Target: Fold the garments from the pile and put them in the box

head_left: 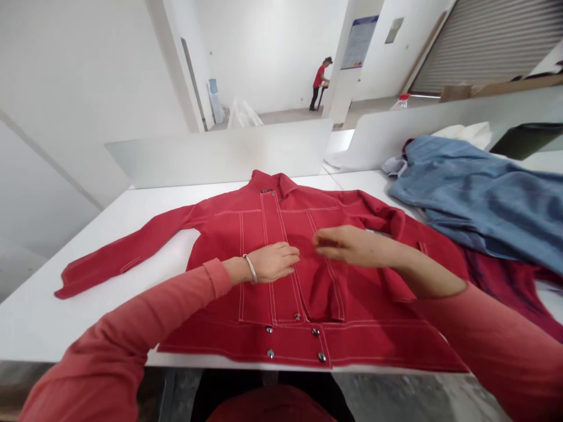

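A red jacket [220,234] with pale stitching lies spread front side up on a white table, collar away from me. Metal snap buttons [321,356] show on its waistband. My left hand [273,262], with a silver bangle [250,268] at the wrist, rests on the front placket, its fingers stretched out. Over the chest panel to the right is my right hand [345,245], fingers loosely bent and apart, with nothing visible in them. Whether its fingertips touch the cloth I cannot tell. The jacket's right-side sleeve [378,211] is bunched and partly behind my right forearm.
Blue garments [484,193] are heaped at the right, over a dark red striped cloth [505,281]. A low frosted divider [229,155] runs along the table's back edge. Beyond it, a person in a red shirt [319,77] stands near a pillar.
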`<state>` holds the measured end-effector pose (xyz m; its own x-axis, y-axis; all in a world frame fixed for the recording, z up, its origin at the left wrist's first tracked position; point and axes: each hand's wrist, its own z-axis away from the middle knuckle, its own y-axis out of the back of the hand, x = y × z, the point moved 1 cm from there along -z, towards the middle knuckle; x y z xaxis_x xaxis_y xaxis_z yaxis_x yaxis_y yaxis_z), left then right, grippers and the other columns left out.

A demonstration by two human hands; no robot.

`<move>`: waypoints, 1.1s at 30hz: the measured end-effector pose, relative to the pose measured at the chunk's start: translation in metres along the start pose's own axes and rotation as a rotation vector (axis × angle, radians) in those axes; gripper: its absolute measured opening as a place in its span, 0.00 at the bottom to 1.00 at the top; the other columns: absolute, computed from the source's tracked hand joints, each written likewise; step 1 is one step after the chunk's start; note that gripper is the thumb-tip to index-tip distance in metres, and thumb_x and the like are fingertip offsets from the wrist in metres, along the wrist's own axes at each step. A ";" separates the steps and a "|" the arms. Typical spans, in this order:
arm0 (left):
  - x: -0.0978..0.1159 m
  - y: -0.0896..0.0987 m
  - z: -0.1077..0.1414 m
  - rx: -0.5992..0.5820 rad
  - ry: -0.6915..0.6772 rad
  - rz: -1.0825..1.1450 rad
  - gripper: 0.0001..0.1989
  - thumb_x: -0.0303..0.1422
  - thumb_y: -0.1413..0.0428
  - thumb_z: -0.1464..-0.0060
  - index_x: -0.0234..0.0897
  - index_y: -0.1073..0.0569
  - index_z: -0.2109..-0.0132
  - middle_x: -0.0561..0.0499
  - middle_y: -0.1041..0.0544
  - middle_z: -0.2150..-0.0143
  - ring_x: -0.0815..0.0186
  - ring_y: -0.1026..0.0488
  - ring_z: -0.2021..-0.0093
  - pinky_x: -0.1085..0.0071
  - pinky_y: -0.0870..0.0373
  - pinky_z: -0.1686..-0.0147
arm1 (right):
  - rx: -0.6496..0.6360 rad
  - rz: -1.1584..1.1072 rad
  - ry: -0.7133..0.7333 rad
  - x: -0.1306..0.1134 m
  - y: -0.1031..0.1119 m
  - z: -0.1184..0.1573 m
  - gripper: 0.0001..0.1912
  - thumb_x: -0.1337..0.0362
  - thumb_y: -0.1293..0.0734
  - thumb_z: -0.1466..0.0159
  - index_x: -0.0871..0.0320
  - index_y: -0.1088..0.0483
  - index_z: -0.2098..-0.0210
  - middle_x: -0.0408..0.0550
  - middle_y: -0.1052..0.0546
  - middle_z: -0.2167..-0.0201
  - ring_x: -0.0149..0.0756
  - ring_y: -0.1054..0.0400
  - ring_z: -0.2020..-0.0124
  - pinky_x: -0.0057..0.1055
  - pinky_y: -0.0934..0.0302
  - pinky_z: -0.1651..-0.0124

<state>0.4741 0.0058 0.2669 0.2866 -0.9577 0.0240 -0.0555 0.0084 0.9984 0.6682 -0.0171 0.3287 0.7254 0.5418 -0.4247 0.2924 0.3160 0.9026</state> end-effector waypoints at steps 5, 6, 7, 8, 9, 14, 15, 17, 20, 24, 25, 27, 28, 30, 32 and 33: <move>-0.004 -0.031 -0.015 -0.061 0.059 -0.036 0.23 0.42 0.56 0.45 0.35 0.39 0.46 0.46 0.39 0.43 0.55 0.49 0.42 0.56 0.43 0.50 | -0.005 0.150 -0.120 0.035 0.037 -0.068 0.07 0.67 0.43 0.43 0.60 0.35 0.68 0.46 0.30 0.68 0.33 0.38 0.68 0.28 0.47 0.65; 0.001 -0.035 -0.016 -0.058 0.073 -0.024 0.23 0.42 0.56 0.44 0.35 0.39 0.45 0.47 0.39 0.43 0.55 0.49 0.42 0.55 0.45 0.49 | -0.008 0.175 -0.138 0.042 0.042 -0.083 0.08 0.68 0.43 0.43 0.60 0.34 0.68 0.47 0.29 0.68 0.33 0.38 0.67 0.28 0.47 0.65; 0.006 -0.038 -0.016 -0.052 0.093 -0.008 0.23 0.43 0.57 0.44 0.35 0.40 0.45 0.48 0.39 0.43 0.54 0.50 0.42 0.53 0.46 0.48 | -0.009 0.200 -0.155 0.049 0.045 -0.098 0.08 0.69 0.44 0.44 0.60 0.34 0.68 0.47 0.29 0.67 0.34 0.37 0.67 0.28 0.47 0.65; 0.011 -0.040 -0.017 -0.040 0.116 0.009 0.24 0.43 0.58 0.44 0.34 0.40 0.45 0.48 0.39 0.43 0.54 0.50 0.42 0.52 0.47 0.48 | -0.004 0.223 -0.175 0.056 0.046 -0.114 0.09 0.70 0.44 0.44 0.60 0.33 0.68 0.47 0.29 0.66 0.34 0.37 0.66 0.28 0.46 0.65; 0.017 -0.041 -0.017 -0.023 0.139 0.026 0.24 0.43 0.60 0.43 0.34 0.40 0.45 0.48 0.39 0.43 0.54 0.50 0.42 0.51 0.49 0.47 | 0.007 0.242 -0.197 0.063 0.046 -0.130 0.10 0.71 0.44 0.43 0.60 0.32 0.67 0.47 0.29 0.65 0.35 0.37 0.64 0.28 0.46 0.64; 0.029 -0.045 -0.019 0.066 0.176 0.083 0.24 0.42 0.66 0.41 0.32 0.39 0.46 0.48 0.39 0.43 0.54 0.51 0.41 0.50 0.52 0.46 | 0.033 0.275 -0.305 0.098 0.031 -0.200 0.15 0.75 0.44 0.44 0.61 0.32 0.60 0.50 0.29 0.58 0.37 0.37 0.59 0.26 0.46 0.63; 0.029 -0.047 -0.019 0.074 0.170 0.089 0.24 0.42 0.66 0.41 0.32 0.40 0.46 0.49 0.39 0.43 0.54 0.51 0.41 0.50 0.52 0.46 | 0.025 0.276 -0.322 0.104 0.026 -0.210 0.15 0.76 0.44 0.44 0.61 0.33 0.60 0.51 0.30 0.58 0.36 0.36 0.59 0.26 0.45 0.63; 0.027 -0.050 -0.019 0.091 0.154 0.092 0.25 0.42 0.67 0.41 0.32 0.40 0.46 0.49 0.39 0.43 0.53 0.52 0.41 0.48 0.52 0.47 | 0.000 0.284 -0.358 0.113 0.018 -0.224 0.16 0.76 0.43 0.45 0.61 0.33 0.59 0.52 0.30 0.58 0.37 0.35 0.59 0.25 0.45 0.65; 0.025 -0.053 -0.020 0.113 0.133 0.094 0.25 0.41 0.68 0.41 0.31 0.39 0.47 0.49 0.39 0.43 0.52 0.51 0.41 0.47 0.53 0.47 | -0.036 0.309 -0.398 0.122 0.011 -0.235 0.18 0.74 0.40 0.46 0.62 0.35 0.55 0.54 0.30 0.58 0.40 0.35 0.59 0.27 0.44 0.66; 0.025 -0.054 -0.019 0.128 0.124 0.093 0.24 0.41 0.67 0.41 0.32 0.39 0.47 0.49 0.39 0.43 0.52 0.50 0.42 0.47 0.51 0.48 | -0.082 0.342 -0.401 0.128 0.010 -0.243 0.17 0.70 0.38 0.45 0.63 0.36 0.55 0.56 0.30 0.58 0.43 0.35 0.60 0.28 0.44 0.66; 0.026 -0.055 -0.020 0.130 0.130 0.088 0.24 0.41 0.67 0.41 0.32 0.39 0.47 0.49 0.39 0.43 0.52 0.50 0.42 0.47 0.51 0.47 | -0.091 0.346 -0.397 0.129 0.011 -0.245 0.17 0.69 0.38 0.45 0.64 0.35 0.56 0.57 0.30 0.58 0.43 0.35 0.60 0.29 0.44 0.66; 0.026 -0.058 -0.021 0.128 0.135 0.080 0.25 0.42 0.66 0.41 0.32 0.39 0.46 0.49 0.39 0.42 0.52 0.51 0.41 0.48 0.51 0.47 | -0.100 0.349 -0.378 0.130 0.012 -0.248 0.15 0.69 0.38 0.45 0.65 0.35 0.58 0.57 0.30 0.59 0.44 0.35 0.60 0.28 0.44 0.67; 0.026 -0.060 -0.021 0.126 0.132 0.076 0.25 0.43 0.66 0.42 0.32 0.39 0.46 0.49 0.40 0.42 0.52 0.51 0.41 0.47 0.51 0.47 | -0.100 0.345 -0.362 0.129 0.014 -0.249 0.14 0.69 0.38 0.45 0.65 0.34 0.58 0.57 0.29 0.59 0.44 0.35 0.60 0.28 0.44 0.67; 0.026 -0.064 -0.022 0.123 0.125 0.067 0.26 0.44 0.65 0.42 0.32 0.39 0.46 0.49 0.40 0.42 0.51 0.50 0.41 0.47 0.50 0.48 | -0.091 0.331 -0.326 0.129 0.018 -0.250 0.13 0.71 0.38 0.46 0.64 0.34 0.60 0.56 0.29 0.60 0.42 0.35 0.60 0.27 0.44 0.67; 0.026 -0.068 -0.022 0.135 0.127 0.055 0.25 0.44 0.65 0.42 0.33 0.38 0.46 0.50 0.40 0.42 0.51 0.50 0.41 0.48 0.48 0.48 | -0.073 0.309 -0.282 0.128 0.023 -0.251 0.13 0.74 0.38 0.47 0.64 0.34 0.61 0.54 0.29 0.61 0.40 0.35 0.61 0.26 0.45 0.68; 0.027 -0.070 -0.022 0.147 0.126 0.047 0.25 0.44 0.65 0.42 0.33 0.38 0.46 0.51 0.40 0.42 0.51 0.50 0.42 0.49 0.48 0.48 | -0.061 0.296 -0.258 0.128 0.026 -0.253 0.13 0.75 0.39 0.48 0.63 0.33 0.62 0.53 0.28 0.62 0.39 0.35 0.62 0.26 0.45 0.67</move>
<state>0.5070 -0.0137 0.1990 0.3971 -0.9137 0.0862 -0.2085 0.0016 0.9780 0.6112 0.2573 0.2796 0.9078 0.4052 -0.1080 0.0154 0.2252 0.9742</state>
